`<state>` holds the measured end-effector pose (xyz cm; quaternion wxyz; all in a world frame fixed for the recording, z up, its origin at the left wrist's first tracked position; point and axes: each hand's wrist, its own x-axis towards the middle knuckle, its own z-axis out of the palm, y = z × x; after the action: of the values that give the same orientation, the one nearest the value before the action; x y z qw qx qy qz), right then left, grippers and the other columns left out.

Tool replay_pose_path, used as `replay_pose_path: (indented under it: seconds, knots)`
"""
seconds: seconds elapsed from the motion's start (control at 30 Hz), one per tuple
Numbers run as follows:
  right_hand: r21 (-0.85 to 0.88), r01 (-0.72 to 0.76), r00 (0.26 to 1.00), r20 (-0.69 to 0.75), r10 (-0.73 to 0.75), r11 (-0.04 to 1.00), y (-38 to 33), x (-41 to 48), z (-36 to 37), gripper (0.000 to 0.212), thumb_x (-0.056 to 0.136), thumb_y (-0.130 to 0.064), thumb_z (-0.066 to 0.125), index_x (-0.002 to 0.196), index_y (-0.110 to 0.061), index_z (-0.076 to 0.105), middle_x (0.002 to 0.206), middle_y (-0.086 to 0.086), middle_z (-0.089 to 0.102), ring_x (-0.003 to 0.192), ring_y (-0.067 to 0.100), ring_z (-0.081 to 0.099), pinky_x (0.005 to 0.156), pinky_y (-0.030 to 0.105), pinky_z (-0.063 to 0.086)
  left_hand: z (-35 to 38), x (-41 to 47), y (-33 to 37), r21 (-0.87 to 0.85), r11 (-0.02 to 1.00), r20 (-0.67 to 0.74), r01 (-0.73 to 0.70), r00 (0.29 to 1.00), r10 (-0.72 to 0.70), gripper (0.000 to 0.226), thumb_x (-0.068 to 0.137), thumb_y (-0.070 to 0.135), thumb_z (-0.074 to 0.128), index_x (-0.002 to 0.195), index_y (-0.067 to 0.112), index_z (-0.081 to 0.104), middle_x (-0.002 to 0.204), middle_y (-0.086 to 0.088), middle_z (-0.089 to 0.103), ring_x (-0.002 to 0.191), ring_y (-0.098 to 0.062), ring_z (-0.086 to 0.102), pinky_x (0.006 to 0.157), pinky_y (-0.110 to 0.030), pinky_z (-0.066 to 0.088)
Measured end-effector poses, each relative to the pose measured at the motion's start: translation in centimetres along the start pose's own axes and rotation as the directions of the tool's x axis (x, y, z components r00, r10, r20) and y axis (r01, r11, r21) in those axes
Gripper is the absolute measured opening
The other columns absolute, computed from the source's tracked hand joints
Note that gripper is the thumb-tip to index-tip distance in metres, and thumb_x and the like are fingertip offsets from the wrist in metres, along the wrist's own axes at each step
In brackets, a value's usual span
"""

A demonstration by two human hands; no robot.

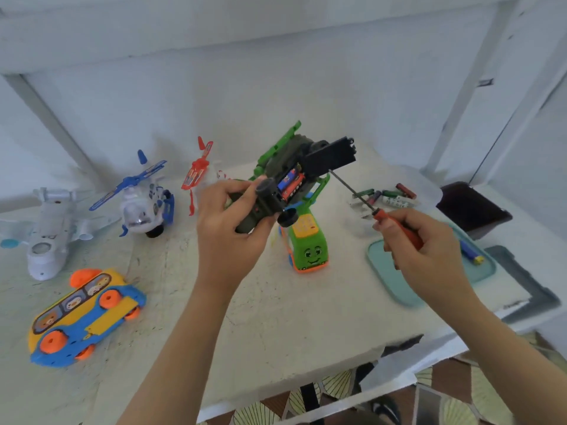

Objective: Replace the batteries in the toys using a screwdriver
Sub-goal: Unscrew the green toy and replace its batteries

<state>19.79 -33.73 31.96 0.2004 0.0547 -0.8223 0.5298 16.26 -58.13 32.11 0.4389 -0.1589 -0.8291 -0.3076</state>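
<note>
Partway there on my end, I reckon. The dark green truck is held up just above the smiley green bus, its black cover swung open, so the unscrewing looks done. Red and blue cells sit in the bay; can't tell if they're old or new. My left hand has its fingers wrapped round the truck. My right hand is clamped on the red screwdriver, right of the bus. Spare batteries lie back-right of the bus.
</note>
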Motion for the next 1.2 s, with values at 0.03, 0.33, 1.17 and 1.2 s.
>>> replay_pose_path:
  seconds: [0.03,0.33,1.17,1.2]
  knots:
    - [0.011,-0.003,1.000,-0.009,0.003,1.000,0.6,0.5,-0.7,0.034,0.079,-0.051,0.047,0.077,-0.023,0.065,0.062,-0.005,0.058,0.050,0.011,0.048,0.050,0.029,0.040,1.0,0.5,0.4,-0.015,1.000,0.006,-0.004,1.000,0.004,0.038,0.077,0.014,0.073,0.112,0.001,0.070,0.098,-0.007,0.060,0.094,-0.015,0.048,0.088,-0.013,0.033]
    - [-0.005,0.045,0.998,0.048,-0.044,0.999,4.4,5.6,-6.5,0.020,0.083,-0.024,0.057,0.074,-0.011,0.068,0.054,0.002,0.055,0.048,0.007,0.046,0.049,0.009,0.033,8.7,2.8,3.6,-0.004,1.000,0.061,-0.022,0.998,0.022,0.039,0.078,0.019,0.069,0.114,0.006,0.071,0.103,-0.009,0.063,0.096,-0.022,0.050,0.093,-0.014,0.030]
    - [-0.185,0.134,0.905,0.424,-0.044,0.973,11.5,14.2,-10.0,0.025,0.093,-0.023,0.053,0.074,-0.014,0.066,0.055,0.001,0.056,0.056,0.005,0.049,0.053,0.014,0.036,17.5,1.3,5.9,0.226,0.973,0.111,-0.055,0.993,0.030,0.040,0.084,0.022,0.065,0.118,0.003,0.068,0.102,-0.014,0.065,0.093,-0.025,0.053,0.089,-0.026,0.034]
    - [-0.176,0.134,0.906,0.420,-0.049,0.975,11.5,14.3,-9.9,0.026,0.093,-0.022,0.054,0.074,-0.011,0.066,0.056,0.005,0.058,0.056,0.006,0.048,0.053,0.015,0.036,17.6,1.2,6.0,0.227,0.972,0.110,-0.055,0.993,0.030,0.039,0.084,0.022,0.065,0.118,0.003,0.068,0.102,-0.012,0.064,0.093,-0.026,0.054,0.090,-0.024,0.033]
